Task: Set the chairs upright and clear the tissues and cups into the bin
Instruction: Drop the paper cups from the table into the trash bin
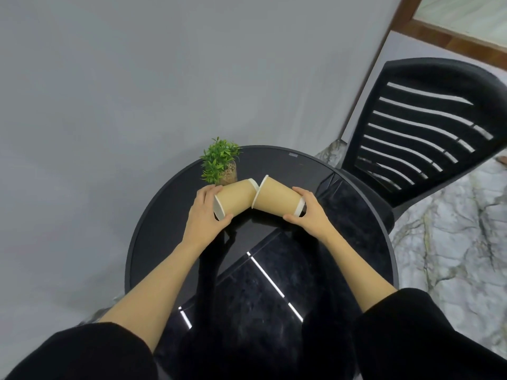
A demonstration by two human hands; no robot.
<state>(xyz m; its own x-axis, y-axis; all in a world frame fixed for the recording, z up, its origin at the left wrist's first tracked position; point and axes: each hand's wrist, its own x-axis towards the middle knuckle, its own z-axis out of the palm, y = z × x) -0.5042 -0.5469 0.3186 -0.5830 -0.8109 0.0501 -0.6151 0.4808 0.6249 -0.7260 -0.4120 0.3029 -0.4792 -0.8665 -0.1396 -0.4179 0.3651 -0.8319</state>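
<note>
Kraft-brown paper with white rolled rims: two disposable cups held on their sides just above a round black glossy table (153, 242), near its 12 o'clock edge. The left hand (204, 212) is wrapped around the left cup (236, 197), thumb low and fingers over the top at the end nearest the wrist; the right hand (307, 212) likewise clasps the right cup (277, 200) at its outer end. The inner ends of the cups meet or nearly meet at the centre, forming a shallow inverted V; which end of each cup is the mouth cannot be told with certainty. A small potted plant (219, 160) stands at 11 o'clock of the table, just behind the left cup and close to the left fingers. A black slatted chair (422, 124) stands upright at 2 o'clock, beside the table. No bin and no tissues are visible. Handling, as judged: such cups are light and thin-walled, stiff only at the rolled rim and base, and crush under a hard squeeze mid-wall; a loose encircling hold near either stiff end suffices. Nesting one inside the other would free a hand, and any dregs could spill while the cups lie tilted.
</note>
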